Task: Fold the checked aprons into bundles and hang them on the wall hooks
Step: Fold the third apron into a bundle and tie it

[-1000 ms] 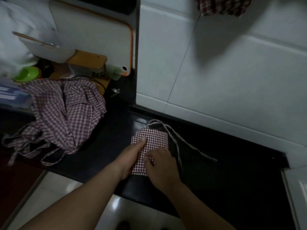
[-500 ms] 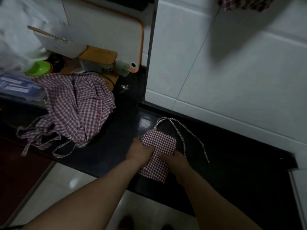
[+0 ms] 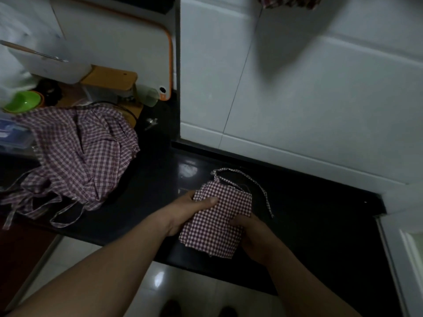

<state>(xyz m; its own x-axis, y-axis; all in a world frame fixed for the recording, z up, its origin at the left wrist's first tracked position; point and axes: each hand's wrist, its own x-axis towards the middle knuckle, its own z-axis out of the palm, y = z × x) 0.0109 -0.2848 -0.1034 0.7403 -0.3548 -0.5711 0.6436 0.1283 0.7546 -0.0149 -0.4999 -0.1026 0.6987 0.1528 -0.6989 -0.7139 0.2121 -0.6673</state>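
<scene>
Red-checked bundle now in left hand

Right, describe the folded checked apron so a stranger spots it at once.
Start at the black glossy countertop below the white tiled wall. Near its front edge, the left hand and right hand grip a small folded red-and-white checked apron bundle. Unlike the loose crumpled checked apron heaped further left, it is a compact rectangle trailing thin ties.

Two hands, left hand and right hand, grip a folded checked apron above a black counter, loose aprons at nine o'clock.
</scene>
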